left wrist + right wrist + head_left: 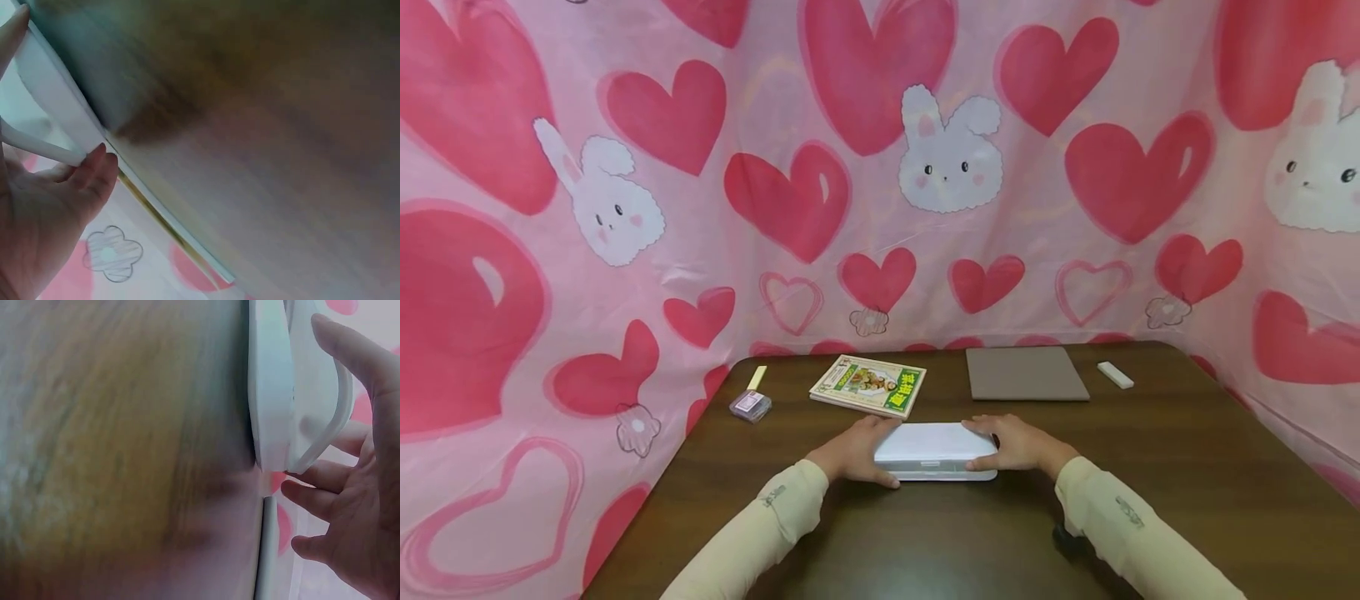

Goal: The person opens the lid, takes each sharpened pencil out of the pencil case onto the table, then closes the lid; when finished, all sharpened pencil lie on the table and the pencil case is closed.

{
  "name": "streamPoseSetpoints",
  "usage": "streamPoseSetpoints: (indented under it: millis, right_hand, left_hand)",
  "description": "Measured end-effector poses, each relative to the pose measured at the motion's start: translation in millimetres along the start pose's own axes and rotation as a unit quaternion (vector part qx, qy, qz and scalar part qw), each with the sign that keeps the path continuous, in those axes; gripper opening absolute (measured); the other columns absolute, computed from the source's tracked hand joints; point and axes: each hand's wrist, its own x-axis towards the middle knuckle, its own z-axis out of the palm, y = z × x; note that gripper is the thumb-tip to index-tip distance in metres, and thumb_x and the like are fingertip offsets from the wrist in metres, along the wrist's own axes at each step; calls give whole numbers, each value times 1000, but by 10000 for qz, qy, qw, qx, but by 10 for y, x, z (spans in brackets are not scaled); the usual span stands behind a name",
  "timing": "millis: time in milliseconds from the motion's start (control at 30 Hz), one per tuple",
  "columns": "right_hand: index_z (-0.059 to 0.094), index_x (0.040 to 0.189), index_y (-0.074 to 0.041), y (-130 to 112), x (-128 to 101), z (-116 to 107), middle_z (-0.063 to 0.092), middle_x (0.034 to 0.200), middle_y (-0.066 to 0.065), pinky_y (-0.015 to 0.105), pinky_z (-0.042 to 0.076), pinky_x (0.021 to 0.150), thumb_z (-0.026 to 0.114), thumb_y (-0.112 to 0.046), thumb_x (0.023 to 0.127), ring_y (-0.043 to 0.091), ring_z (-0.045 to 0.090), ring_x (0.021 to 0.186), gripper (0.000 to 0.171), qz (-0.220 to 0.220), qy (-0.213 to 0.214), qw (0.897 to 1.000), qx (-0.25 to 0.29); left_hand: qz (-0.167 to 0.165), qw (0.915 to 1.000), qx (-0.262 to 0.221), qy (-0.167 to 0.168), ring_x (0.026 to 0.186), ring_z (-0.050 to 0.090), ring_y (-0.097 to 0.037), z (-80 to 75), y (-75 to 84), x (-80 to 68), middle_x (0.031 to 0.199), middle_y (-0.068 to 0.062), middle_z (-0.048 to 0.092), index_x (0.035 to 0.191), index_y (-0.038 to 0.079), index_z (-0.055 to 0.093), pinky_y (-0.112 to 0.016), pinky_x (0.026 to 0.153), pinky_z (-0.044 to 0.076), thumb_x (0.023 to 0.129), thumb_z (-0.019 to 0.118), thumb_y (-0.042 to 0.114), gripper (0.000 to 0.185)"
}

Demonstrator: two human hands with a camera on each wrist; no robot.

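Observation:
A white plastic box (936, 442) with a flat lid and a small front catch lies on the dark wooden table, close in front of me. My left hand (859, 450) grips its left end, thumb at the lower front corner and fingers over the back. At the other end my right hand (1021, 444) holds it, thumb on the front face and index finger on the lid. In the right wrist view, the box's wall (272, 387) stands beside the thumb, with other fingers spread behind it. The left wrist view shows fingertips at the white rim (47, 148).
Behind the box lies a colourful booklet (872, 385). A flat grey-brown panel (1026, 373) is at the back, with a small white block (1116, 375) to its right. At left are a small clear packet (750, 406) and a yellow strip (757, 377). Heart-print cloth surrounds the table.

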Motion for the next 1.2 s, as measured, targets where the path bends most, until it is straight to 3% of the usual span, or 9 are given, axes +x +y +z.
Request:
streamPoseSetpoints:
  millis: [133,367,567,700,833,967,1067,1200]
  right_hand:
    - [47,136,-11,18,18,-2,47,138,16,57,34,102,66,-63,71,38,42,128,85,97,-47,9999,84]
    - [51,133,-9,31,8,26,52,133,17,56,38,99,65,-62,73,37,47,124,81,-272,118,9996,25]
    - [55,130,-13,44,4,-5,54,133,9,64,29,101,59,-62,78,36,41,129,71,-157,181,9996,136]
    - [59,126,-13,80,45,-15,57,129,10,62,33,100,59,-60,79,36,44,127,66,-198,272,9989,317]
    - [66,116,-13,120,88,-19,63,121,10,56,40,97,63,-55,79,35,51,121,56,-293,532,9963,609]
    - [72,102,-17,134,128,-44,70,105,4,47,49,88,65,-49,81,26,62,101,39,-306,839,9911,984]
    - [73,96,-16,123,165,-83,70,95,-1,42,50,82,65,-45,83,16,61,89,32,-203,987,9867,1278]
    - [73,91,-14,98,234,-142,69,87,-1,36,50,78,64,-39,85,14,58,82,28,33,1223,9790,1632]
  left_hand:
    - [4,9998,-170,60,117,44,-19,-11,-43,-28,138,-8,39,145,23,30,-42,101,39,62,72,66,103]
    - [238,9995,-207,89,114,45,-17,-15,-135,-146,133,-7,45,145,18,30,-39,99,41,70,69,58,94]
    - [149,9987,-482,87,117,46,-19,-18,-183,-181,133,-6,46,145,14,28,-43,102,39,69,72,55,97]
    - [54,9971,-748,115,121,45,-21,-27,-192,-187,135,-6,46,144,12,29,-45,105,36,67,75,54,100]
    - [-38,9946,-1027,164,119,47,-17,-27,-203,-181,132,0,50,142,16,32,-44,105,36,63,78,54,99]
    - [-139,9908,-1322,262,112,51,-15,-23,-199,-180,124,1,55,136,18,33,-42,104,38,60,81,52,97]
    - [-226,9892,-1407,329,113,53,-17,-18,-177,-193,123,-4,56,133,15,31,-42,103,39,59,82,53,97]
    - [-295,9875,-1497,389,117,52,-20,-8,-148,-209,126,-8,55,131,11,29,-42,104,39,58,83,53,100]
